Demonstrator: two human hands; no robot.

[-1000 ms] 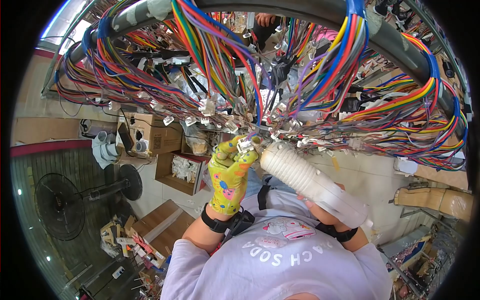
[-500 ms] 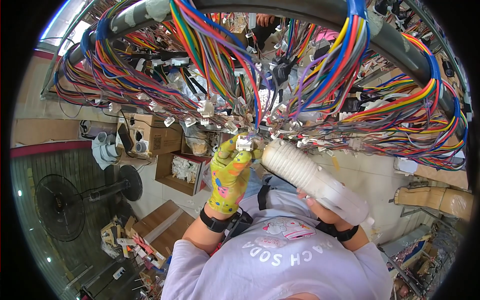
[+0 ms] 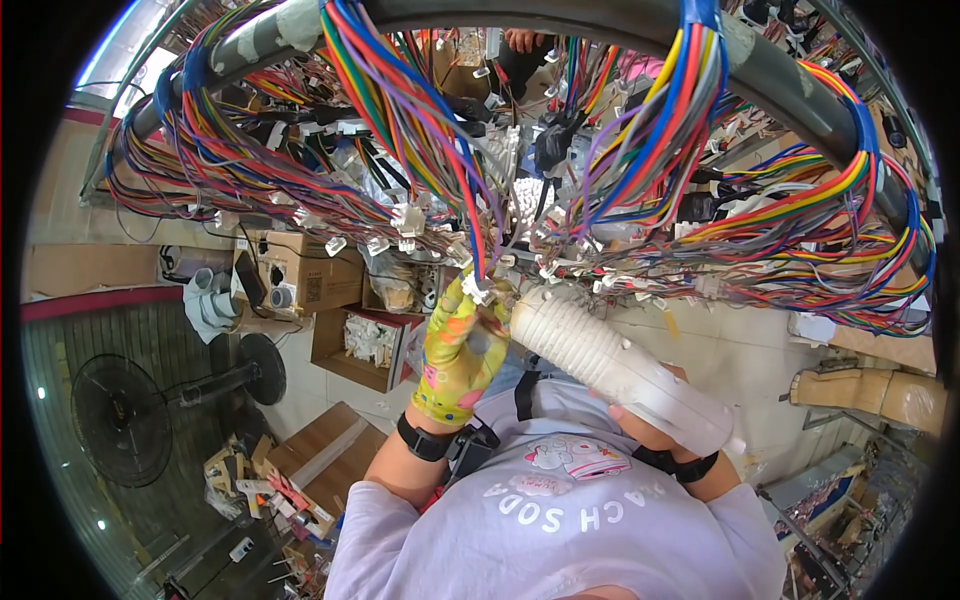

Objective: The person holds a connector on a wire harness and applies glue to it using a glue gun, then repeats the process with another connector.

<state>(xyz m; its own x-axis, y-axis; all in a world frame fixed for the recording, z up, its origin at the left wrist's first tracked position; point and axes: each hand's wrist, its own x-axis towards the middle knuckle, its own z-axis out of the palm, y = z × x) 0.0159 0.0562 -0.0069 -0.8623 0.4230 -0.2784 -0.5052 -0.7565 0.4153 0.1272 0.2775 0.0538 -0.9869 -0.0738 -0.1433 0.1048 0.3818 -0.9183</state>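
My left hand [image 3: 462, 350], in a yellow flowered glove, is raised and pinches a small white connector [image 3: 478, 291] at the end of hanging coloured wires [image 3: 450, 170]. My right hand [image 3: 610, 365], in a white ribbed glove, points up and left. Its fingertips meet the left hand beside the connector, and I cannot see what they hold. Thick bundles of coloured wires [image 3: 800, 230] with many white connectors hang from a grey curved frame [image 3: 800, 90] just above both hands.
Below on the left are open cardboard boxes [image 3: 350, 345], a taller box [image 3: 300, 275], a floor fan [image 3: 125, 415] and scattered parts on the floor. Another person's hand [image 3: 520, 40] shows beyond the frame at the top.
Both hands stay at the same connector under the wires. My left fingers have shifted slightly around it; nothing else has moved.
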